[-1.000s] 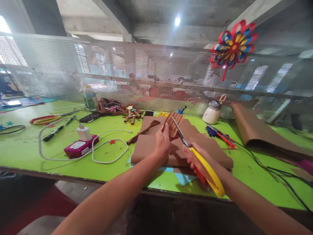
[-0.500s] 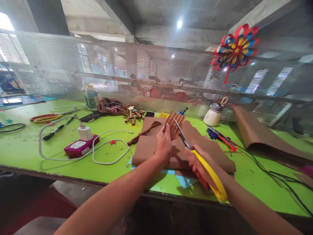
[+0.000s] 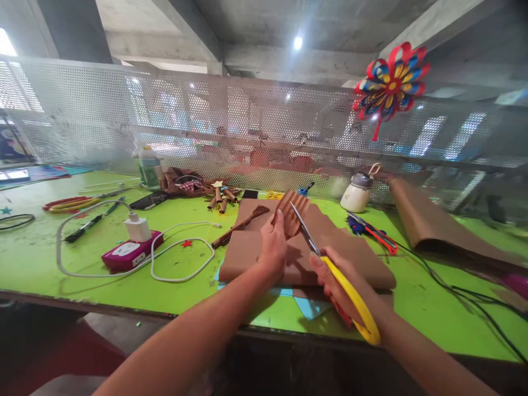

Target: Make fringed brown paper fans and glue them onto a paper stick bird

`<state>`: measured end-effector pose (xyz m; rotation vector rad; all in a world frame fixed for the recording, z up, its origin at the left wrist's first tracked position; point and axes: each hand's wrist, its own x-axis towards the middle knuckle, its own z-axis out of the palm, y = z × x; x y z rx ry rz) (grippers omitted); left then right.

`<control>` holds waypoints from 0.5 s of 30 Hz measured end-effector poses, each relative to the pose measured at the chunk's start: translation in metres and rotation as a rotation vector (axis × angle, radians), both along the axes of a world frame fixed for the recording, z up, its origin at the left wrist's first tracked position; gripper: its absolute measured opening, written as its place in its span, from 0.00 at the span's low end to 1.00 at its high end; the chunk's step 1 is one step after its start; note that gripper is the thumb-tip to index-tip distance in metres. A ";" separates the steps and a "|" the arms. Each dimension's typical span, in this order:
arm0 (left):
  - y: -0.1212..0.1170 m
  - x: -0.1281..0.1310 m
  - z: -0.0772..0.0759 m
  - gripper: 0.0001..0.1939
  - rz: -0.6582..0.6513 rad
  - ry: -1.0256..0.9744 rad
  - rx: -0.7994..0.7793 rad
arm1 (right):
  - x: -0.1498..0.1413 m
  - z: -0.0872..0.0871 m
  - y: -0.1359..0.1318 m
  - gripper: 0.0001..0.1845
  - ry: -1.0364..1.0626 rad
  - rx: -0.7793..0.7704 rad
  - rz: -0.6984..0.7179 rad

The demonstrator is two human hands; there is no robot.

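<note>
Between the thumb and fingers of my left hand (image 3: 273, 242) is a piece of pleated brown paper (image 3: 297, 204), held up above the table. My right hand (image 3: 330, 272) is closed around scissors (image 3: 350, 291) with one yellow and one red handle. Their blades point up and to the left, with the tips in front of the pleated paper; I cannot tell whether they touch it. Under both hands lies folded brown paper (image 3: 247, 256), with light blue paper (image 3: 311, 305) showing beneath its front edge. A bundle of thin brown paper strips (image 3: 239, 226) rests at its left edge.
A purple power adapter (image 3: 134, 250) with a white charger and cable sits on the green table (image 3: 185, 300) at left. Small brown paper rolls (image 3: 223, 201) lie farther back. Right of the folded paper are a white jar (image 3: 355, 195), orange-handled scissors (image 3: 377, 234) and a large brown sheet (image 3: 437, 223).
The whole view has shifted slightly, so most things appear a little farther left. Both hands keep their grips on the pleated paper and the scissors.
</note>
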<state>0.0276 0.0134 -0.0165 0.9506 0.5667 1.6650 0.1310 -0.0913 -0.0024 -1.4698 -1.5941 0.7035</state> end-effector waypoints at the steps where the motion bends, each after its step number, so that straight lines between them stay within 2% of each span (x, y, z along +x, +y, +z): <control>1: -0.001 0.000 0.001 0.19 -0.006 -0.010 0.006 | -0.001 0.000 -0.001 0.24 0.003 0.002 -0.009; 4: -0.003 0.000 0.002 0.19 -0.025 -0.016 0.000 | -0.002 0.000 -0.001 0.22 0.008 0.000 -0.042; 10: -0.002 -0.001 0.001 0.19 -0.022 -0.012 -0.027 | 0.002 -0.002 0.001 0.20 0.018 0.001 0.009; 15: -0.002 -0.002 0.002 0.19 -0.035 -0.022 -0.018 | 0.002 -0.007 0.000 0.20 0.078 -0.022 -0.013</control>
